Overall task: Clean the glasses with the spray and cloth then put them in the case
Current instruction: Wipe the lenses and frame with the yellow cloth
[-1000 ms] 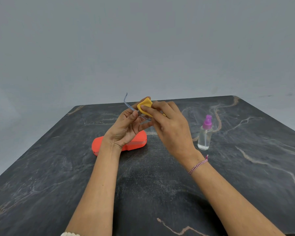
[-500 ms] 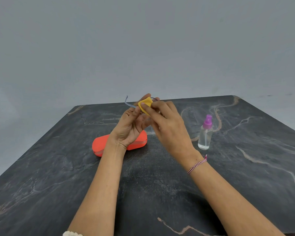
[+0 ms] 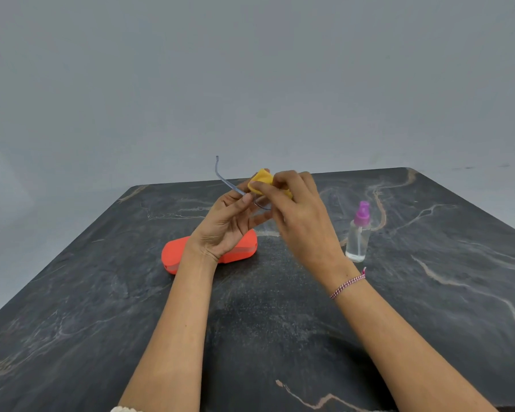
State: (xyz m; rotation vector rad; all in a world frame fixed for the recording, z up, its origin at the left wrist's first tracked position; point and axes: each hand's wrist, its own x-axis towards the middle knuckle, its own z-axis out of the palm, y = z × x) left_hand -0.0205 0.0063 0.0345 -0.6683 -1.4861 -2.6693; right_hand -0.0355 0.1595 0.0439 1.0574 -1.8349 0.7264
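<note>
My left hand [image 3: 226, 224] holds the glasses [image 3: 224, 181] up above the table; one thin grey temple arm sticks up and left, and the lenses are mostly hidden by my fingers. My right hand [image 3: 301, 221] pinches a yellow cloth [image 3: 262, 180] against a lens of the glasses. The orange-red case [image 3: 173, 257] lies shut on the table below my left wrist, partly hidden by it. The clear spray bottle [image 3: 358, 236] with a purple nozzle stands upright to the right of my right hand.
The dark marble-patterned table [image 3: 428, 292] reaches to a far edge just behind my hands, with a plain grey wall beyond it. My right wrist wears a red and white string bracelet [image 3: 348, 283].
The glasses have tilted, so the temple arm points higher. The cloth and my right fingers have shifted slightly over the lens. Case and bottle have not moved.
</note>
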